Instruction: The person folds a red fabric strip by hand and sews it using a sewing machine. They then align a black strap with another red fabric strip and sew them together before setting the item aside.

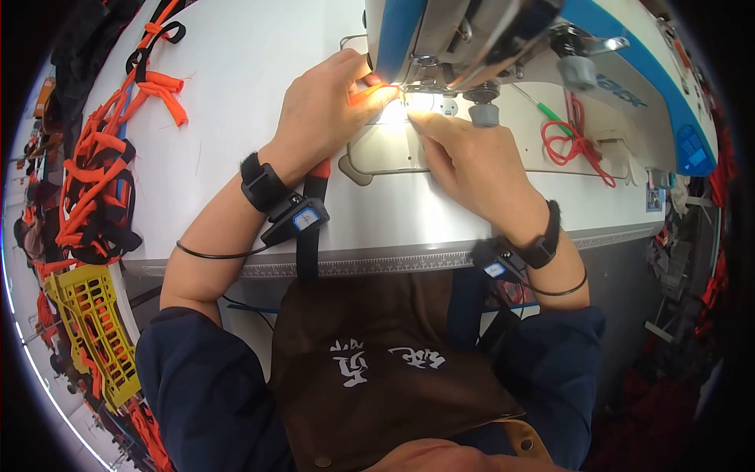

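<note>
Under the lit head of the sewing machine (397, 43), my left hand (322, 110) pinches an orange fabric strip (368, 96) just left of the needle area. My right hand (480, 161) is on the other side of that bright spot, thumb and forefinger closed together close to the strip's end. Glare hides what, if anything, lies between those fingertips. From beneath my left wrist a black strap (313, 236) with an orange part hangs over the table's front edge.
Orange and black straps (102, 193) lie heaped at the table's left. Red-handled scissors (568, 145) and a green-handled tool (544, 108) rest on the machine bed at right. A yellow plastic basket (94, 334) stands at lower left. A ruler scale (385, 263) runs along the front edge.
</note>
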Tool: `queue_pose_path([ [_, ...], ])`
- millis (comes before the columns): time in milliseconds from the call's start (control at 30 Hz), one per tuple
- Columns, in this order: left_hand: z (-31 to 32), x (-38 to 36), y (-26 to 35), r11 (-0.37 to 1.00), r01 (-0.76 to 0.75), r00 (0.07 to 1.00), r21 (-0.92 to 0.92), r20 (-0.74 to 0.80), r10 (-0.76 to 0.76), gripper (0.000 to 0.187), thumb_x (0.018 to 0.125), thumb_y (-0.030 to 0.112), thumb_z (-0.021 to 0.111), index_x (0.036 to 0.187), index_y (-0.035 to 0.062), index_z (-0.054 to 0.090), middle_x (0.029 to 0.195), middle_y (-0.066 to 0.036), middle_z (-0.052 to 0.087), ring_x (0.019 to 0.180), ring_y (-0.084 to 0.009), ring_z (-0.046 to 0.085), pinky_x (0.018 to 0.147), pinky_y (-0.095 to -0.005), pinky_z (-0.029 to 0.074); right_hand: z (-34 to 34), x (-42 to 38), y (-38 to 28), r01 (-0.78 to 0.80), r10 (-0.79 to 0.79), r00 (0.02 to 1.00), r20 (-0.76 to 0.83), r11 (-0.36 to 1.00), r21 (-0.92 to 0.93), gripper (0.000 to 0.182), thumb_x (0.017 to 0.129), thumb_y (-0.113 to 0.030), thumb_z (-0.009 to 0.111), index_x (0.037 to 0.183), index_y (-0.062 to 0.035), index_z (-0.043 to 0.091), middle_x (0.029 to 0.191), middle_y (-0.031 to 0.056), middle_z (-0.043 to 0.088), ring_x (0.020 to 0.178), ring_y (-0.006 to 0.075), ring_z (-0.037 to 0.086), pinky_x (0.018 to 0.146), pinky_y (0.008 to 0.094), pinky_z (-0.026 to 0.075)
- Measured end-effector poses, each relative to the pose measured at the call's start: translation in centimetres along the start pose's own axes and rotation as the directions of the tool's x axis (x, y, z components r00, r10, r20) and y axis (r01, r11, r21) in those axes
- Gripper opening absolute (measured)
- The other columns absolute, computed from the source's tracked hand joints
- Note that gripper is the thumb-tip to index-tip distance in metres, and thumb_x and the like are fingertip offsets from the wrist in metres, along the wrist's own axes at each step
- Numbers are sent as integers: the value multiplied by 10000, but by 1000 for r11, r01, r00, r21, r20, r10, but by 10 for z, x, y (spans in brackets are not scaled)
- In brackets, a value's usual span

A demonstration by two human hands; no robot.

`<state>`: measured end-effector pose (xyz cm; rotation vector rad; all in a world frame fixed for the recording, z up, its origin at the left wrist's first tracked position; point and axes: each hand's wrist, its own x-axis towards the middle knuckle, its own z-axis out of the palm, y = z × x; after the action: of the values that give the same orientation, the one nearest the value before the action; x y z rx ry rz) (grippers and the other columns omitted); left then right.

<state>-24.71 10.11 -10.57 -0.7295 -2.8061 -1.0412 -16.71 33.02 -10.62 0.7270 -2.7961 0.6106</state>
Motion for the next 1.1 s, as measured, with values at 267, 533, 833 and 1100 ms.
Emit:
queue_pose_path([
  [267,-28,-10,15,990,136,974,-41,186,-126,475,1007,310,800,1317,-19,655,926,-94,762,727,-141,689,688,-295,558,3,1,-2,3,-3,996,-92,1000,-2,214,997,-175,637,1116,-51,766,784,144,748,715,338,743,631,475,564],
  [533,-40,-32,3,940,242,944,-238,280,-173,552,1024,168,763,1508,10,550,995,-83,775,860,-121,706,807,-272,568,5,-16,-18,-52,47,984,-171,998,-26,230,987,-154,660,1170,-55,758,967,129,748,815,329,744,694,462,581],
  [833,-23,-61,28,742,428,892,-517,372,-256,502,1078,110,663,1543,26,495,1075,-54,739,917,-100,722,829,-254,616,18,-35,-49,142,-99,913,-395,987,81,414,842,-14,759,1253,-38,705,1196,114,693,1075,298,689,899,414,596],
  [1100,-25,-65,37,635,503,862,-586,398,-315,583,1072,106,691,1588,25,432,1117,-89,770,930,-112,729,851,-270,613,23,-15,-36,299,-289,877,-383,954,-34,278,825,-26,771,1092,-44,694,1120,91,700,1037,285,684,891,413,586],
])
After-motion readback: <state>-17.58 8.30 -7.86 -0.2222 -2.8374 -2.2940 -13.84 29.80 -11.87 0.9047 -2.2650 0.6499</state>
